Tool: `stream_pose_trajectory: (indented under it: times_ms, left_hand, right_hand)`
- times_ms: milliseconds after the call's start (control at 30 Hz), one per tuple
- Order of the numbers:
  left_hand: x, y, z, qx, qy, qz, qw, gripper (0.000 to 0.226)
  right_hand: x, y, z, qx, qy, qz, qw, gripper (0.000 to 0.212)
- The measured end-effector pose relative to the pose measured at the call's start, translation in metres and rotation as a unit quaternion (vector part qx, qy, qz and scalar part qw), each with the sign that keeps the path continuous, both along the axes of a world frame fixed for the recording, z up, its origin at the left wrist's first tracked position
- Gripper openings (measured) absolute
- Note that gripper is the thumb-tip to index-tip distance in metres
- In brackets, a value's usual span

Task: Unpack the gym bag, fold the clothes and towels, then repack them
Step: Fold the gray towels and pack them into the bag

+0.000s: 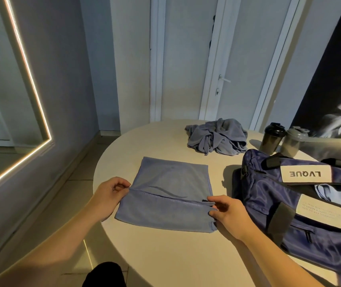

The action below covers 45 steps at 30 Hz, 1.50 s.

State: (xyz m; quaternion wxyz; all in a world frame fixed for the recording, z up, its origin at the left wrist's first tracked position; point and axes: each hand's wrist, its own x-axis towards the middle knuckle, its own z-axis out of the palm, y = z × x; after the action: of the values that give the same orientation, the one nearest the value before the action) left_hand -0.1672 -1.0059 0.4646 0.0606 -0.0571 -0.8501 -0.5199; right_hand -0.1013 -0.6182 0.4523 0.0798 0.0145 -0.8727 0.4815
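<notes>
Folding stage, part done. The blue towel lies on the counter left of the gym bag. The left hand and right hand each pinch one end of its folded-over edge. Crumpled clothes beyond the bag's left end are unfolded. Pale cloth shows inside the bag. Repacking is judged not yet begun.

Bare forearms behind left hand and right hand, black garment (kind unclear) below.
</notes>
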Motion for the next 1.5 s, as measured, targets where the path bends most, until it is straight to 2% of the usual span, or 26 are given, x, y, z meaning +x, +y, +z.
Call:
stream_pose_trajectory:
  times_ms: [100,200,433,500,633,733,800,867,1033,1133,1333,1500]
  left_hand:
    - [0.003,0.006,0.018,0.027,0.015,0.003,1.000,0.018]
    - [0.006,0.009,0.047,0.009,0.061,0.003,0.998,0.017]
    - [-0.006,0.011,0.127,0.005,0.166,0.026,0.986,0.016]
    - [-0.008,0.013,0.150,0.015,0.202,0.031,0.979,0.017]
    - [-0.010,0.017,0.186,-0.004,0.267,0.055,0.962,0.015]
    - [-0.008,0.021,0.203,0.007,0.299,0.059,0.953,0.016]
    - [-0.007,0.022,0.207,0.011,0.304,0.063,0.951,0.016]
    - [-0.007,0.021,0.205,0.016,0.298,0.070,0.952,0.016]
    - [-0.005,0.015,0.199,0.008,0.289,0.086,0.954,0.017]
    - [-0.005,0.017,0.197,-0.019,0.302,0.094,0.948,0.017]
    - [-0.006,0.016,0.203,-0.011,0.301,0.087,0.950,0.017]
    - [-0.003,0.008,0.209,-0.031,0.270,0.045,0.961,0.018]
  right_hand:
    - [-0.004,-0.001,0.005,0.065,0.060,-0.044,0.995,0.019]
    - [-0.006,-0.003,0.028,0.102,0.105,-0.059,0.988,0.019]
    - [-0.013,-0.009,0.118,0.109,0.176,-0.086,0.974,0.011]
    - [-0.013,-0.011,0.144,0.072,0.194,-0.087,0.975,0.009]
    - [-0.013,-0.019,0.189,-0.061,0.195,-0.058,0.977,0.012]
    - [-0.008,-0.020,0.201,-0.095,0.163,0.001,0.982,0.028]
    - [-0.008,-0.018,0.199,-0.052,0.143,0.028,0.988,0.048]
    - [-0.009,-0.018,0.194,-0.023,0.139,0.012,0.990,0.054]
    - [-0.013,-0.017,0.185,-0.031,0.176,-0.074,0.981,0.033]
    - [-0.014,-0.017,0.184,-0.062,0.182,-0.087,0.977,0.021]
    - [-0.011,-0.018,0.192,-0.106,0.157,-0.043,0.981,0.031]
    - [-0.014,-0.015,0.198,-0.156,0.161,-0.062,0.973,0.020]
